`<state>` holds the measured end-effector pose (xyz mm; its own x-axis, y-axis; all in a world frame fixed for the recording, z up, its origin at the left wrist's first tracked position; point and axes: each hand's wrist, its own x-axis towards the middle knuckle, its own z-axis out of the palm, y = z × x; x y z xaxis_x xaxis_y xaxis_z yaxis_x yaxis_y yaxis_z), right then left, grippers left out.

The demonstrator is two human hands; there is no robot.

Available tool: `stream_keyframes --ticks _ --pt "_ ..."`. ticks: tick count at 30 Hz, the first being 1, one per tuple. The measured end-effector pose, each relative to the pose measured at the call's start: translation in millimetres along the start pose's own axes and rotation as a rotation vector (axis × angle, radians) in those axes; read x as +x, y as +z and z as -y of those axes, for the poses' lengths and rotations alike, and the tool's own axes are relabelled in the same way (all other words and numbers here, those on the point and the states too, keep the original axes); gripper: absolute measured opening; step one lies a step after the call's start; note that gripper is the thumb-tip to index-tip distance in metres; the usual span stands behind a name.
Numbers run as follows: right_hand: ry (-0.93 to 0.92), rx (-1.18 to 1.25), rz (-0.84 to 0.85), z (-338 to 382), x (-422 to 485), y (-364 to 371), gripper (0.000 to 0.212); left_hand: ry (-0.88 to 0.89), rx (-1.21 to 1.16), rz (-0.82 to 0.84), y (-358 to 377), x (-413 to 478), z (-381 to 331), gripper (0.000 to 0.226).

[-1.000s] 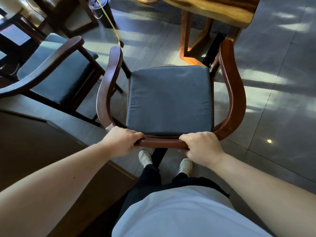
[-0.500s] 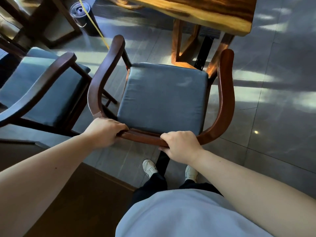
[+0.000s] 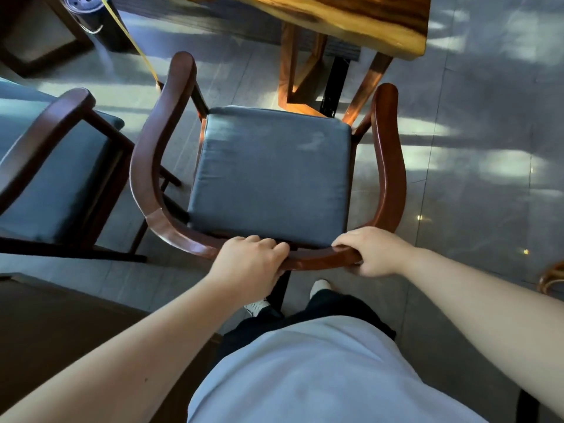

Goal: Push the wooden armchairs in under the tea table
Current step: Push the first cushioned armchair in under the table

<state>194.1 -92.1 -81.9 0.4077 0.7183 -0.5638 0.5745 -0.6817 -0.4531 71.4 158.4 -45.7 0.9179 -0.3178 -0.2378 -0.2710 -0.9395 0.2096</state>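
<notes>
A wooden armchair [image 3: 389, 166] with a curved dark-red back rail and a grey seat cushion [image 3: 271, 172] stands in front of me, its seat facing the tea table [image 3: 351, 19], a thick live-edge wooden slab at the top. The cushion's front edge sits by the table's wooden leg frame [image 3: 293, 77], short of the slab. My left hand [image 3: 248, 264] and my right hand [image 3: 372, 250] both grip the back rail, close together at its middle. A second armchair [image 3: 52, 129] of the same kind stands to the left, turned away.
A dark wooden surface [image 3: 45, 325] lies at my lower left. A black cylindrical bin [image 3: 88, 13] and a yellow cord [image 3: 134, 44] are at the top left. Grey floor tiles [image 3: 476, 148] stretch to the right. My feet stand just behind the chair.
The chair has moved forward toward the table and turned a little. My hands have slid closer together along the back rail, the left one toward the centre.
</notes>
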Motion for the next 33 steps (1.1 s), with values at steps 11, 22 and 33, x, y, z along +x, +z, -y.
stream_keyframes --ticks 11,22,33 --pt "-0.085 -0.476 0.369 -39 32 -25 0.022 -0.152 0.071 0.072 10 17 -25 0.012" --pt "-0.098 -0.507 0.426 -64 26 -57 0.022 -0.170 0.085 0.027 -7 51 -50 0.023" --pt "-0.092 -0.572 0.384 -113 25 -79 0.022 -0.210 0.041 0.029 11 92 -78 0.014"
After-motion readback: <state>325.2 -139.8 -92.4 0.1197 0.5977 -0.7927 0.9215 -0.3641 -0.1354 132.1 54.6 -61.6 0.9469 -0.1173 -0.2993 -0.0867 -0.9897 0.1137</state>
